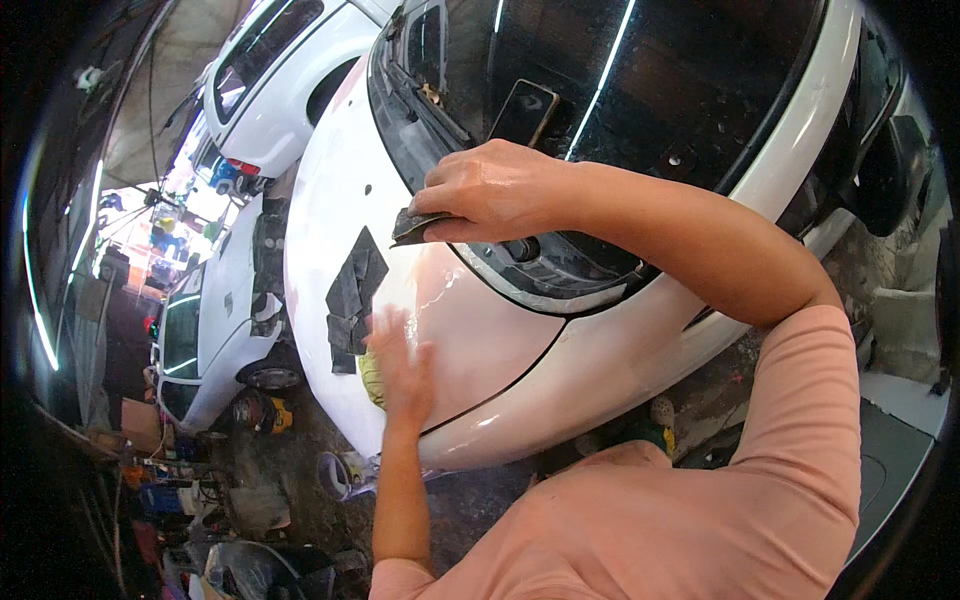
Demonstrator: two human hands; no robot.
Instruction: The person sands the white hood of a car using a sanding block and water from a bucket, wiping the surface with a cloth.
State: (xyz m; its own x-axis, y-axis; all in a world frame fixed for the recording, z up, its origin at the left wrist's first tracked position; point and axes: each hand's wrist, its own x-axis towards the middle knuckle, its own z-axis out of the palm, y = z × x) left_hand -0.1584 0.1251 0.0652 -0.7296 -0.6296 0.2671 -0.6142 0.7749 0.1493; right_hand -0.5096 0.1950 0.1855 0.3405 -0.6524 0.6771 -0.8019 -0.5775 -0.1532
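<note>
At upper left, a white vehicle with dark windows; lower down, a second white vehicle. Near its wheel, a yellow-and-black object. Amid clutter at lower left, brown cardboard. At upper centre, a dark phone.

Both forearms were bare. The right arm was bent sharply at the elbow, and the right forearm ran leftward across the front of the body. The right hand was turned with its back upward; its thumb and fingers were drawn together in a pinch, and a wet-looking sheen lay on the skin. The left forearm rose nearly straight from below. The left hand was unclenched, fingers extended forward, thumb apart, its outline blurred. The hands stood apart, right higher in view.
</note>
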